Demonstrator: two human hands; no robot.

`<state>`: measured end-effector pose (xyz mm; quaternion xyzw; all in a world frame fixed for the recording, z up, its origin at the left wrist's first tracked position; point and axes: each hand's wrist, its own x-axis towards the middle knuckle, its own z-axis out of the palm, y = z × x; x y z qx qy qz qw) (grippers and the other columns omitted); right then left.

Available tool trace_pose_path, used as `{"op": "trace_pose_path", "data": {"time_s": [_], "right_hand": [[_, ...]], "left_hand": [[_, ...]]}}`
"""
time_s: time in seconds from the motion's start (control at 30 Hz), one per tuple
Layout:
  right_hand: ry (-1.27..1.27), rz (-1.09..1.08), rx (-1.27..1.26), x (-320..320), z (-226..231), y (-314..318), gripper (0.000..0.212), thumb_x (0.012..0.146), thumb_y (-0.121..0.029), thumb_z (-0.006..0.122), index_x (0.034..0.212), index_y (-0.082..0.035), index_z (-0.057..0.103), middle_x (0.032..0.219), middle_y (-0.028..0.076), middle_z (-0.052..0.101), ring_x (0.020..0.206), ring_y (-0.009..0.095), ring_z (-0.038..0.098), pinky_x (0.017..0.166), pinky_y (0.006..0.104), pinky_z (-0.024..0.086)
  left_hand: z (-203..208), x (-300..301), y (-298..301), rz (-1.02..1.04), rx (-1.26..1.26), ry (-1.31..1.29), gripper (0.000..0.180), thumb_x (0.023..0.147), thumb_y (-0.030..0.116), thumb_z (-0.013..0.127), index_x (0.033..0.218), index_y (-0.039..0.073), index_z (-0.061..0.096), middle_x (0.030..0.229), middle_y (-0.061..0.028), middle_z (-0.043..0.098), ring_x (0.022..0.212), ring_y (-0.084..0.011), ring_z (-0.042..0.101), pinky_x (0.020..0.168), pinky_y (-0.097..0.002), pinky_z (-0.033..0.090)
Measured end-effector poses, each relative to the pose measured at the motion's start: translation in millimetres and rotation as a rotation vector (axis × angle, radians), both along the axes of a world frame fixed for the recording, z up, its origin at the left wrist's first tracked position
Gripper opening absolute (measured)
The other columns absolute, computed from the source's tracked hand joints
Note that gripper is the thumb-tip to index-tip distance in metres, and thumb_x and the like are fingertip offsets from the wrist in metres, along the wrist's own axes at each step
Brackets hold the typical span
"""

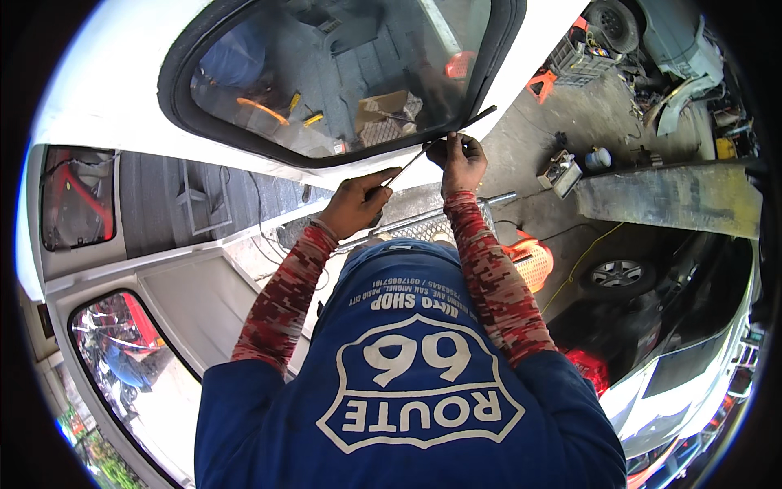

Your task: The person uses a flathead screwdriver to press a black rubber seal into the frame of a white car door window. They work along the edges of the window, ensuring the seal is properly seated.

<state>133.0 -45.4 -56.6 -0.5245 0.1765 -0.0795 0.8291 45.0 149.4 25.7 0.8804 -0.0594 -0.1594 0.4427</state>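
In front of my chest, my left hand (pixel 358 200) is closed round the near end of a thin dark rod (pixel 409 164). The rod slants up and right, toward the lower edge of a vehicle window (pixel 326 90). My right hand (pixel 463 165) pinches something dark at the far end of this line, and a black strip (pixel 481 116) sticks out beyond its fingertips. Whether rod and strip are one piece, I cannot tell. Both hands are just below the window's black rubber seal (pixel 326 160), close to the white body panel (pixel 114 81).
Through the glass, yellow-handled tools (pixel 313 119) and a cardboard box (pixel 387 114) show. An orange plastic chair (pixel 531 259) stands on the floor to the right, beside a dark car (pixel 660 301). A metal railing (pixel 432 213) lies below my hands. A crate (pixel 580 61) stands farther back.
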Motion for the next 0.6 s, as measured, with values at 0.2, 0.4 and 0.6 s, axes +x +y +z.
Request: {"op": "trace_pose_path", "data": {"time_s": [0.2, 0.4, 0.6], "right_hand": [[0.003, -0.026, -0.042, -2, -8, 1, 0.015, 0.098, -0.013, 0.069, 0.094, 0.001, 0.063, 0.077, 0.009, 0.07, 0.066, 0.013, 0.067, 0.061, 0.0292, 0.059], [-0.046, -0.065, 0.052, -5, 2, 9, 0.013, 0.1, -0.011, 0.066, 0.101, 0.001, 0.06, 0.076, 0.011, 0.07, 0.065, 0.017, 0.069, 0.062, 0.034, 0.063], [-0.003, -0.088, 0.035, -4, 2, 13, 0.016, 0.099, -0.01, 0.066, 0.101, 0.005, 0.06, 0.077, 0.012, 0.07, 0.064, 0.018, 0.07, 0.062, 0.0343, 0.063]], "left_hand": [[-50, 8, -16, 0.178, 0.105, -0.146, 0.028, 0.1, 0.021, 0.056, 0.119, 0.007, 0.07, 0.092, -0.0181, 0.074, 0.081, -0.0347, 0.072, 0.073, -0.0404, 0.055], [-49, 5, -33, 0.264, 0.365, -0.174, 0.024, 0.099, 0.033, 0.059, 0.105, 0.015, 0.074, 0.084, -0.0139, 0.074, 0.082, -0.0366, 0.072, 0.074, -0.0439, 0.056], [-58, 28, -31, 0.222, 0.01, -0.101, 0.041, 0.097, 0.043, 0.064, 0.09, 0.005, 0.076, 0.08, -0.0146, 0.074, 0.074, -0.0296, 0.072, 0.07, -0.0391, 0.054]]}}
